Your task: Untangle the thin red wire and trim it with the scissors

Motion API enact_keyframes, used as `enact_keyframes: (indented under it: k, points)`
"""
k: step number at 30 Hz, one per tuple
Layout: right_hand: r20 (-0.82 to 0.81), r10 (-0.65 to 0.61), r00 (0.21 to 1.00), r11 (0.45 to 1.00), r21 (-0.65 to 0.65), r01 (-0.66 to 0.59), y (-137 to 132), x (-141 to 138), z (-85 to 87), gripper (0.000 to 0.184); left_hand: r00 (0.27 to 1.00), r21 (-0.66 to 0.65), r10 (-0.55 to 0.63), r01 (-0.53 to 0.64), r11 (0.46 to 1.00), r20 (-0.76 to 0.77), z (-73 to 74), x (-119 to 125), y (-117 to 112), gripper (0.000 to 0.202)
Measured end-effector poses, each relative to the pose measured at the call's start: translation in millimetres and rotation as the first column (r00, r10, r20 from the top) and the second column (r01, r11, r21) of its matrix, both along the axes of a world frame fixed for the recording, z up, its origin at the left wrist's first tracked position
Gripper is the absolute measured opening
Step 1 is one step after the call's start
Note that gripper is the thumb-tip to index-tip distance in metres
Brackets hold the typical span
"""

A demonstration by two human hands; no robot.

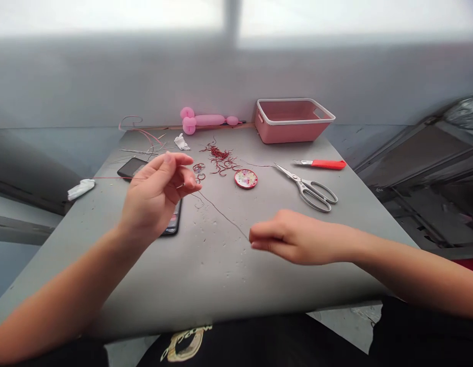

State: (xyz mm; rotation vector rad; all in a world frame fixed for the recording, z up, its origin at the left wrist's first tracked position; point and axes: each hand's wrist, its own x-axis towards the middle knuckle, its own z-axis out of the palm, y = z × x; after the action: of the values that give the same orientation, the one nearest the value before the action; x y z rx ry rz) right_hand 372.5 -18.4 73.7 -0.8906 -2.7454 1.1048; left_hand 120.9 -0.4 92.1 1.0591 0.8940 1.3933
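Thin strand (225, 216) stretching between two hands, in front of the red-rimmed dish (246, 187)

Through the head view, I am seeing the right hand (295, 238) pinching the strand between thumb and forefinger, in front of the dish and to its right. The left hand (155, 189) is hovering left of the dish, fingers curling with gaps between; the strand is reaching its fingertips, but I am not managing to tell whether they are gripping it. The dish is showing pale and coloured specks, too small for identifying. Behind it to the right, a pink basket (288, 134) is standing upright, showing bare inner walls; its floor is mostly hiding from me. Scissors (298, 181) are lying open right of the dish; red cut pieces (220, 154) are lying behind-left.
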Motion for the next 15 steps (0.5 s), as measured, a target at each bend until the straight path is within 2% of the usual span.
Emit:
enact_keyframes:
  k: [2, 4, 7, 9, 11, 14, 15]
  points:
    - [0.009, 0.131, 0.991, 0.988, -0.077, -0.130, -5.7, -4.6, -2.7, 0.025, 1.000, -0.024, -0.028, 0.028, 0.999, 0.006, 1.8, 6.2, -1.3, 0.027]
    - [0.033, 0.246, 0.969, 0.967, -0.082, -0.242, -11.8, -9.2, -4.7, 0.024, 0.998, -0.037, -0.046, 0.048, 0.998, 0.040, 7.2, 10.5, -2.5, 0.031]
    - [0.059, 0.333, 0.941, 0.940, -0.093, -0.327, -15.6, -13.9, -6.5, 0.023, 0.985, 0.011, -0.152, 0.151, 0.988, 0.079, 18.3, 11.7, -1.7, 0.033]
    - [0.048, 0.339, 0.939, 0.935, -0.124, -0.331, -10.8, -14.9, -7.8, 0.021, 0.978, 0.054, -0.202, 0.199, 0.978, 0.054, 24.8, 9.2, 1.6, 0.034]
    - [0.044, 0.319, 0.947, 0.938, -0.157, -0.309, 0.4, -13.5, -9.5, 0.020, 0.985, 0.110, -0.170, 0.165, 0.980, 0.036, 29.9, 4.4, 7.1, 0.039]
    - [0.036, 0.216, 0.976, 0.962, -0.180, -0.207, 24.7, -4.6, -11.8, 0.021, 1.000, 0.178, 0.007, -0.011, 0.984, 0.025, 36.0, -6.6, 16.7, 0.045]
    - [0.010, 0.141, 0.990, 0.973, -0.184, -0.137, 33.3, 0.2, -11.8, 0.021, 0.997, 0.213, 0.072, -0.075, 0.974, 0.023, 37.6, -10.9, 19.5, 0.045]
